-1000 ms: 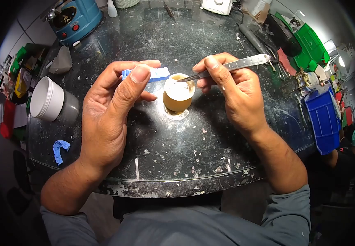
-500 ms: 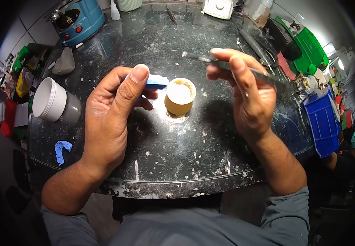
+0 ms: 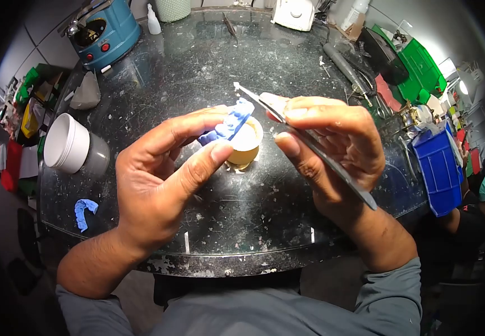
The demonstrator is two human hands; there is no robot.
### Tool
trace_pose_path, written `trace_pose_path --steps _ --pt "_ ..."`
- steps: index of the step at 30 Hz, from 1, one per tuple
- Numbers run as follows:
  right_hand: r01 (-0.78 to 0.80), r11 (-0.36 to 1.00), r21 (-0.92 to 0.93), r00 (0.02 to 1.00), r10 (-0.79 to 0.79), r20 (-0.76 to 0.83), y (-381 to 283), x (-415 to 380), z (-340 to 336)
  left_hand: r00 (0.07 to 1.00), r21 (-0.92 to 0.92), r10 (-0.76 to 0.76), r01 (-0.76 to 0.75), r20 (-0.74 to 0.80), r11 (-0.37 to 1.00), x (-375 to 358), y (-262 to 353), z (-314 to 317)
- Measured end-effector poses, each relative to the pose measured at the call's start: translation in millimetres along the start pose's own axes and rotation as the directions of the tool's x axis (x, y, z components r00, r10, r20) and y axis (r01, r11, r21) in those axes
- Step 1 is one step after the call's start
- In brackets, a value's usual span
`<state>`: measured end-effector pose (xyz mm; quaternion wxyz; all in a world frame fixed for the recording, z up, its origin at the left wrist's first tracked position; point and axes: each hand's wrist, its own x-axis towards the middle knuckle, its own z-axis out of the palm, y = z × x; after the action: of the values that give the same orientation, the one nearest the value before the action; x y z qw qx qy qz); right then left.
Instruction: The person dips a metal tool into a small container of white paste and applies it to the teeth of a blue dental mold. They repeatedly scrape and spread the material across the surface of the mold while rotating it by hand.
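My left hand (image 3: 155, 179) is closed on a blue dental cast (image 3: 231, 124), pinched between thumb and fingers with its row of teeth facing up. My right hand (image 3: 346, 148) grips slim dark tweezers (image 3: 330, 161), which slant up and left past the cast. At their tip is a small white bit (image 3: 236, 85), too small to name, just beyond the cast and apart from it. Below and partly behind the cast stands a tan cup (image 3: 243, 154) with a pale inside. A second blue dental cast (image 3: 85, 213), arch-shaped, lies on the table at left.
On the black, scuffed table (image 3: 242, 224) are a white tub (image 3: 66, 147) at left and a blue machine (image 3: 105, 36) at back left. A grey handpiece (image 3: 343, 64), a green bin (image 3: 421, 67) and a blue bin (image 3: 437, 171) are at right. Another pair of tweezers (image 3: 230, 27) lies far back.
The blue cast has turned its teeth upward and moved right, over the cup's edge. My right hand has lowered and turned, bringing the tweezers' tip left, close to the cast.
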<state>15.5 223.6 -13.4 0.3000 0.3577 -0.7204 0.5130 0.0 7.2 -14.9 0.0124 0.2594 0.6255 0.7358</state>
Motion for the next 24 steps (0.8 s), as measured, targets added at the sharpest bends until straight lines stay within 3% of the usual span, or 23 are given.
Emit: trace_pose_path --steps 13,15,19,21,24 --pt "0.091 0.996 0.022 0.995 -0.092 0.044 4.3 2.5 0.3 0.997 0.064 0.073 -0.073 -0.005 0.995 -0.3 0.7 -1.1" --pt "0.109 0.994 0.027 0.993 -0.11 0.047 7.0 3.1 0.3 0.993 0.133 0.08 -0.09 0.085 0.987 -1.4 -1.4 -6.3" --pt "0.141 0.99 0.001 0.988 -0.141 0.064 6.1 5.1 0.2 0.987 0.179 0.117 -0.135 0.107 0.975 -0.6 -1.8 -6.3" --pt "0.148 0.989 -0.008 0.987 -0.147 0.063 7.2 5.1 -0.1 0.991 0.123 0.131 -0.131 0.007 0.984 -0.1 -3.0 -1.1" --pt "0.15 0.989 -0.01 0.986 -0.149 0.073 9.4 4.1 0.1 0.993 0.14 0.121 -0.12 0.0 0.983 0.0 -1.5 -2.2"
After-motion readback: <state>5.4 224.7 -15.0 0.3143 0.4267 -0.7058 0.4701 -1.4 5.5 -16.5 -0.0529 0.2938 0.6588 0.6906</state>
